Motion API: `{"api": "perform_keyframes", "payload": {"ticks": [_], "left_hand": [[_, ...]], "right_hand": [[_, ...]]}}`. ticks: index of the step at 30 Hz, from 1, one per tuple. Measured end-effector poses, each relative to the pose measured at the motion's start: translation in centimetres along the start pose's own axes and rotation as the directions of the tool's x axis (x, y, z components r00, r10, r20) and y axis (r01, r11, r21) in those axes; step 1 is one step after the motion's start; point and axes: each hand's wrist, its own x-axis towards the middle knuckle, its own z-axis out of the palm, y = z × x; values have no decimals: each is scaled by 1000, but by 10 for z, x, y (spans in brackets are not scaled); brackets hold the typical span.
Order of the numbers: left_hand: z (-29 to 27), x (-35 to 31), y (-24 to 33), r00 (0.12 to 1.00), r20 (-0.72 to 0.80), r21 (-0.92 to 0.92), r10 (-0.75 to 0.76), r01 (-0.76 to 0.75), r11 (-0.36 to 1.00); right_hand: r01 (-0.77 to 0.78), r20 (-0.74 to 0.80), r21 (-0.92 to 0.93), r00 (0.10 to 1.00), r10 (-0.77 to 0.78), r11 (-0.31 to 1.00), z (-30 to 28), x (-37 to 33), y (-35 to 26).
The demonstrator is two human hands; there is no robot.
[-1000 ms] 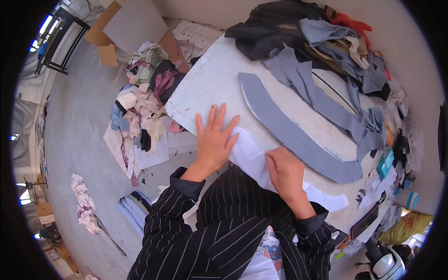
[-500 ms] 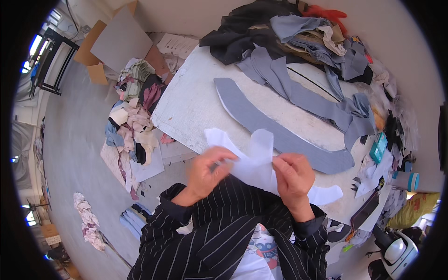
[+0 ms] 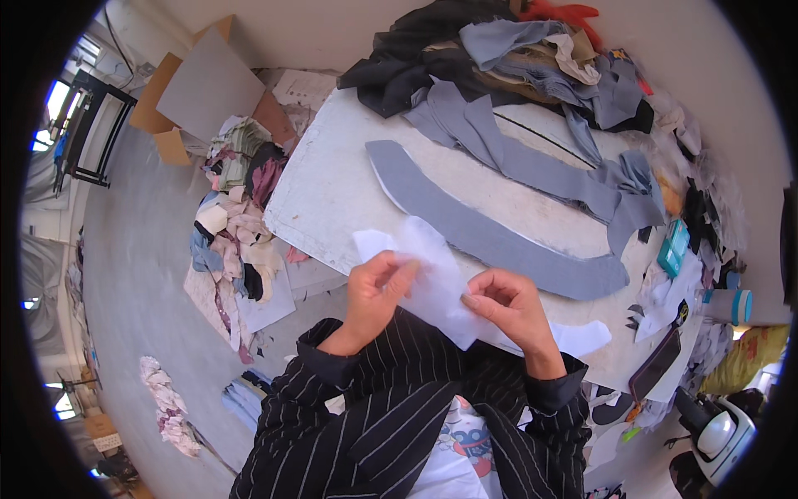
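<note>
Between my hands hangs a thin white fabric piece (image 3: 439,287), translucent and slightly creased, over the near edge of the table. My left hand (image 3: 370,299) pinches it near its upper left part. With thumb and fingertips, my right hand (image 3: 509,308) grips its right edge. A curved white strip (image 3: 582,338) lies on the table edge beside my right wrist, its left part hidden behind the hand. Farther on the table, a long curved grey fabric piece (image 3: 499,241) lies flat, with a thin white border along its edge.
More grey fabric strips (image 3: 540,179) lie beyond the curved piece, below a heap of black and grey cloth (image 3: 416,54). A teal box (image 3: 673,248) and a dark phone-like slab (image 3: 654,366) are at right. Left of the white table (image 3: 312,200) are scrap piles (image 3: 237,229) and a carton (image 3: 158,96).
The white fabric's two raised flaps have come together into one flatter sheet. My left hand has shifted slightly right along it; the right hand still grips its edge.
</note>
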Motion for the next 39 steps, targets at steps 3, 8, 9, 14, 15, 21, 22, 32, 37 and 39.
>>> {"api": "perform_keyframes", "payload": {"ticks": [3,8,9,14,15,21,22,32,37,39], "left_hand": [[-13,14,-28,998,-56,126,14,-7,992],[-21,18,-40,995,-101,248,-16,41,968],[-20,17,-39,994,-106,260,-26,53,964],[-20,20,-40,989,-132,233,-70,100,967],[-20,19,-40,990,-127,235,-67,95,967],[-4,14,-16,994,-15,440,110,-92,893],[8,10,-10,996,53,374,75,-89,923],[102,-11,-31,622,734,-120,-272,513,850],[89,31,-11,935,217,-353,-279,342,871],[67,46,-8,970,130,-277,-207,236,932]], "right_hand": [[-21,-17,94,1000,22,995,-16,-19,3],[19,-290,1,957,-18,1000,-84,-121,10],[-22,-409,-64,912,-6,998,-99,-151,4],[-370,-886,-374,412,-211,850,-174,-317,-28],[-298,-888,-408,350,-299,863,-168,-325,-41],[-152,-805,-487,461,-374,860,-122,-258,-64],[-114,-745,-506,556,-368,855,-118,-234,-54],[53,-339,-317,926,-165,947,-31,-74,-37],[-95,-268,-203,963,38,975,-38,-67,-36],[-125,-256,-44,960,110,991,-47,-69,-41]]}}
